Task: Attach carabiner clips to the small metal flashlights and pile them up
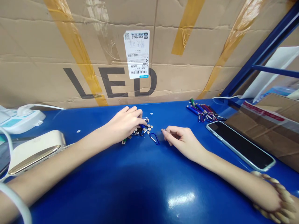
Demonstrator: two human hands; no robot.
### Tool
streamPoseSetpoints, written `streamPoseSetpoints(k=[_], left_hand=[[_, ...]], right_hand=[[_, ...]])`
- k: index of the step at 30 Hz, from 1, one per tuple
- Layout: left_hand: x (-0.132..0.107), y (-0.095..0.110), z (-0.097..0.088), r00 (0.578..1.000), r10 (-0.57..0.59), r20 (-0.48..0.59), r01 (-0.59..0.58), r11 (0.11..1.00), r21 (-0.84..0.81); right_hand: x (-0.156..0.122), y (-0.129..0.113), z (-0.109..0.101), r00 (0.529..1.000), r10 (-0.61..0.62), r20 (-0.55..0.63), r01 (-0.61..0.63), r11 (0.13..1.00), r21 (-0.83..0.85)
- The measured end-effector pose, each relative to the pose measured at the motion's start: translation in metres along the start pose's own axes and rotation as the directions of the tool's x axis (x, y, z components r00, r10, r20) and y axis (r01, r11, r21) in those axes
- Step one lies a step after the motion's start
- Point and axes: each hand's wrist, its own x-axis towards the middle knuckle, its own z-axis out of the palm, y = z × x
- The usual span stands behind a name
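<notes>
A blue clip [154, 138] lies flat on the blue table [140, 180], in the gap between the two hands, just beside a scatter of small silver discs [149, 128]. The left hand [128, 123] arches over the small parts, fingers curled down, fingertips at a blue piece; whether they grip it, I cannot tell. A green tube [124, 141] pokes out below that hand. The right hand [181, 138] hovers or rests right of the clip, thumb and forefinger drawn together; anything between them is too small to tell. A broad stretch of tabletop runs from the clip toward the wearer. Farther right, coloured tubes with clips [204, 112] lie near the back edge, and a phone [240, 144] lies alongside a cardboard box [268, 124]. A white power strip [23, 121] bounds the left; a large carton [163, 62] walls the back.
</notes>
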Motion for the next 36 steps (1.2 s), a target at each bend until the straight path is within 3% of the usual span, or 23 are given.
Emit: streamPoseSetpoints(k=[6,11,19,26,28,31,33,36], left_hand=[[-0.001,0.008,-0.001,0.998,-0.035,0.052,0.039,0.996,-0.076],[-0.004,0.016,-0.002,0.996,-0.01,0.089,0.023,0.989,-0.143],[-0.004,0.025,-0.008,0.986,-0.054,0.158,0.074,0.99,-0.123],[-0.002,0.024,-0.013,0.978,-0.079,0.192,0.104,0.987,-0.126],[-0.003,0.023,-0.012,0.981,-0.087,0.174,0.11,0.986,-0.123],[-0.003,0.029,-0.009,0.995,-0.082,0.054,0.089,0.986,-0.142],[-0.003,0.035,-0.006,0.998,-0.052,-0.035,0.046,0.987,-0.157],[-0.003,0.046,0.001,0.995,0.071,-0.067,-0.083,0.976,-0.203]], right_hand=[[0.001,0.007,-0.001,0.996,0.055,-0.07,-0.068,0.98,-0.185],[0.002,0.009,-0.002,0.996,-0.086,-0.007,0.081,0.96,-0.267],[0.003,0.009,0.0,0.992,-0.101,0.071,0.121,0.91,-0.396],[0.0,0.008,-0.004,0.981,-0.164,0.107,0.192,0.905,-0.379],[0.001,0.01,-0.007,0.987,-0.151,0.061,0.162,0.89,-0.426],[0.004,0.02,-0.015,0.994,-0.096,-0.047,0.053,0.828,-0.558],[0.007,0.029,-0.021,0.991,-0.033,-0.126,-0.058,0.758,-0.65],[0.011,0.044,-0.031,0.97,0.081,-0.23,-0.23,0.619,-0.751]])
